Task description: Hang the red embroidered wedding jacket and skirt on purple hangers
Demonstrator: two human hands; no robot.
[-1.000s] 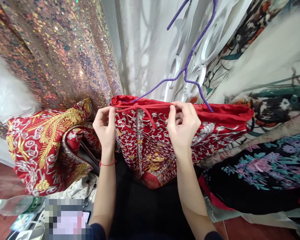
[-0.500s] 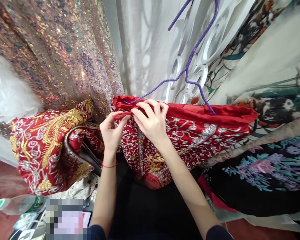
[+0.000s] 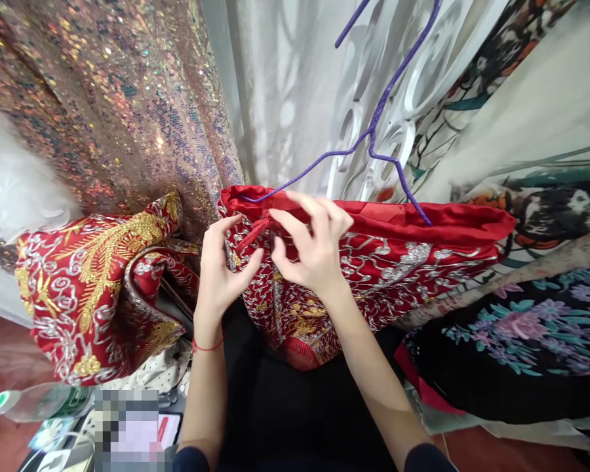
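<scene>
A red garment (image 3: 373,262) with silver and gold embroidery and a satin waistband hangs from a purple wire hanger (image 3: 319,157). On its front edge a short red cord (image 3: 252,237), apparently knotted, slants down to the left. My left hand (image 3: 221,269) is just left of the cord, thumb and fingers spread with nothing between them. From the other side my right hand (image 3: 314,246) reaches over the waistband. Its fingers are apart, and the index fingertip is at or against the top of the cord; whether it touches is hard to tell.
To the left lies another red embroidered garment (image 3: 93,288), below white fluff (image 3: 19,177) and a sequined curtain (image 3: 118,98). A plastic bottle (image 3: 44,401) and a phone (image 3: 170,429) are at lower left. A black floral garment (image 3: 521,341) spreads at right.
My left hand has let go of the red cord and opened, moving slightly down. The cord now droops. My right hand has shifted a little right, its fingers more spread.
</scene>
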